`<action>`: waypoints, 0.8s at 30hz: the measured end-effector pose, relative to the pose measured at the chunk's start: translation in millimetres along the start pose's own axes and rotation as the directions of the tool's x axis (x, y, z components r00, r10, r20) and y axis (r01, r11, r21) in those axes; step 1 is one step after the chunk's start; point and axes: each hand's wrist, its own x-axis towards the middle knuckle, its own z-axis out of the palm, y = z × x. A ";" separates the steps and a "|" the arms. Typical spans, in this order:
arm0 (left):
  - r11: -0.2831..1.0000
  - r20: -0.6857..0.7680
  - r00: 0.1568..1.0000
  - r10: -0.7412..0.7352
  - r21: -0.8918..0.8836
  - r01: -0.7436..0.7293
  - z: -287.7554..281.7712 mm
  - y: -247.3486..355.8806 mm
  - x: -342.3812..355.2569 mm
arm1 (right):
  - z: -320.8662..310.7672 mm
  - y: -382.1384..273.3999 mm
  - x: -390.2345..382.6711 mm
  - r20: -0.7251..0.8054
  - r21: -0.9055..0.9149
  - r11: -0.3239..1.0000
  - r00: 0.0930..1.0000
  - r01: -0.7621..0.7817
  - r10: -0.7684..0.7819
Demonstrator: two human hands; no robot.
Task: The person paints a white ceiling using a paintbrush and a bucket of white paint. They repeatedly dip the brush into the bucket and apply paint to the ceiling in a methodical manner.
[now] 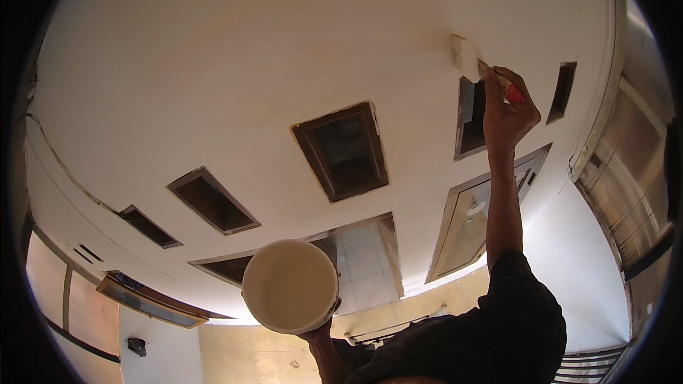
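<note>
The widest area is taken up by a white wall (213,64), its edges bent and cut off by the dark fisheye rim. At five o'clock, part of it is blocked by dark clothing (462,341), itself cropped by the lower edge. At six o'clock a glazed doorway (366,263) is partly covered by the bucket. At the centre is set a dark-framed opening (345,153), whose depth is hard to make out. At seven o'clock a white bucket (290,284) is seen tilted, its pale contents not clearly told from its inner wall. At two o'clock a narrower opening (469,124) is partly screened by the right hand (512,110), which is closed around a paintbrush. The bucket is grasped at its side by the left hand (320,331), most of whose fingers are hidden. Between one and two o'clock the paintbrush (466,57) is held at the wall, its reddish handle mostly covered; whether its bristles are touching cannot be told.
</note>
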 end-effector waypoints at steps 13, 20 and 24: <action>0.998 -0.005 1.000 0.005 -0.056 -0.005 -5.0 5.8 -9.8 | 126.5 -185.1 -123.2 0.260 0.455 0.880 0.925 0.137 -0.278; 1.000 -0.012 1.000 -0.010 -0.023 0.010 6.7 4.9 -4.8 | 194.5 -228.3 -158.8 0.466 0.653 0.726 0.870 -0.214 -0.163; 0.999 -0.009 0.999 -0.040 -0.032 0.040 17.7 -7.0 5.6 | 184.7 -177.9 -131.9 0.456 0.595 0.757 0.889 -0.268 -0.044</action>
